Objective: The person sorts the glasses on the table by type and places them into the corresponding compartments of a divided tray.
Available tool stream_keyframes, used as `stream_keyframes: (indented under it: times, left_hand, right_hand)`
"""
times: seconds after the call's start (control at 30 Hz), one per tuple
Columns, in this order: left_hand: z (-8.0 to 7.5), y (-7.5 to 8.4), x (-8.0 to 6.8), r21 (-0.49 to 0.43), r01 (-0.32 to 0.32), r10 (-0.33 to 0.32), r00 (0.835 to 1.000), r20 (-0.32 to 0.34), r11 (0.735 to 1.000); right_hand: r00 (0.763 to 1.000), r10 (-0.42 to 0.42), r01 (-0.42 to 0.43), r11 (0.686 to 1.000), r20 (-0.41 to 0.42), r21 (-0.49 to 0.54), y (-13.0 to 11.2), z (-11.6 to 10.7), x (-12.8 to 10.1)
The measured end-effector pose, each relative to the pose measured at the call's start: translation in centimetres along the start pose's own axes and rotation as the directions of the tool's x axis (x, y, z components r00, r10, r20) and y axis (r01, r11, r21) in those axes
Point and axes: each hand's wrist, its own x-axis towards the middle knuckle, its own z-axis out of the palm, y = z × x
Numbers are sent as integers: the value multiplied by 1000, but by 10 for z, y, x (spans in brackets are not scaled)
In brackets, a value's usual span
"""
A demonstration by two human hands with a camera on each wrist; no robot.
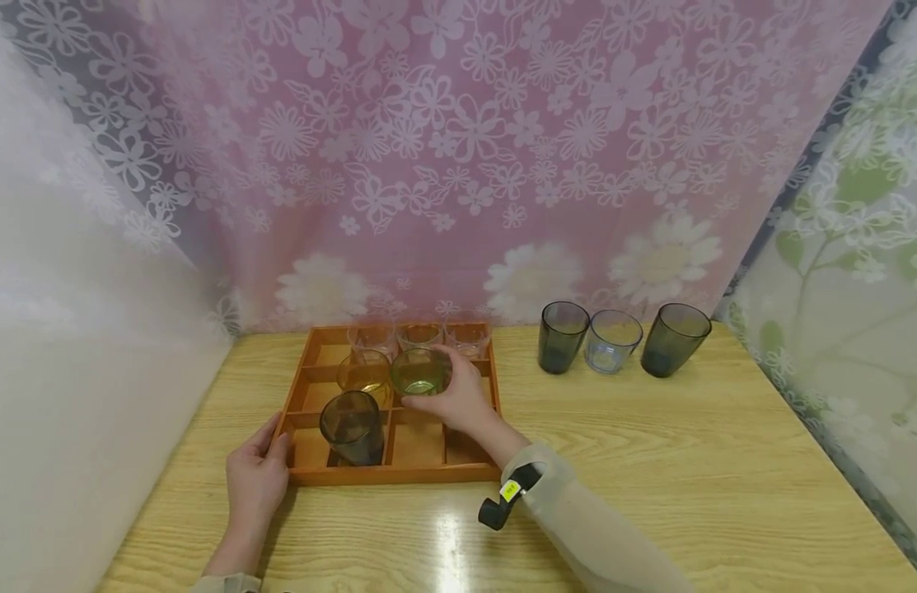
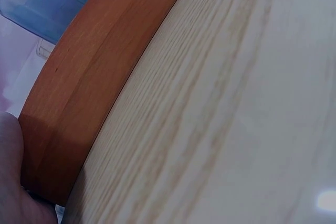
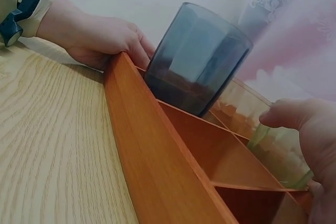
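A wooden divided tray (image 1: 395, 475) lies on the table. My left hand (image 1: 256, 478) grips its left wall near the front corner, the thumb by the rim. With thumb and fingers spread around its sides, my right hand (image 1: 464, 395) holds a green-tinted glass (image 1: 416, 377) at the tray's middle row. Left of that glass stands an amber glass (image 1: 362, 376). A dark grey glass (image 1: 352, 428) leans in the front row, and the right wrist view shows this grey glass (image 3: 197, 59) rising above the tray wall. Three pale glasses (image 1: 372, 339) occupy the back row, partly overlapped by those in front.
Right of the tray, near the curtain, stand a dark grey tumbler (image 1: 563, 339), a clear bluish glass (image 1: 612, 344) and another dark tumbler (image 1: 675, 342). Flowered cloth (image 1: 458, 165) hangs along the table's back edge. Bare wood shows in the tray's front middle compartment (image 1: 417, 441).
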Motion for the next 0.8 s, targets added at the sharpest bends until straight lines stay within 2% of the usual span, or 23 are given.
stream_keyframes:
  times: [0.1, 0.4, 0.63, 0.8]
  left_hand:
    - [0, 1, 0, -1, 8, -8, 1000, 5, 1000]
    - [-2, 2, -1, 24, 11, -11, 1000, 2, 1000]
    - [-2, 2, -3, 17, 18, -18, 1000, 2, 1000]
    - [-1, 4, -3, 29, 13, -14, 1000, 6, 999]
  right_hand:
    - [1000, 4, -4, 998, -2, 58, -2, -8, -5]
    - [997, -60, 69, 981, -56, 181, -2, -38, -15]
    - [992, -59, 75, 987, -109, 144, -1, -62, -23]
    - [981, -92, 116, 984, -171, 138, 5, -85, -31]
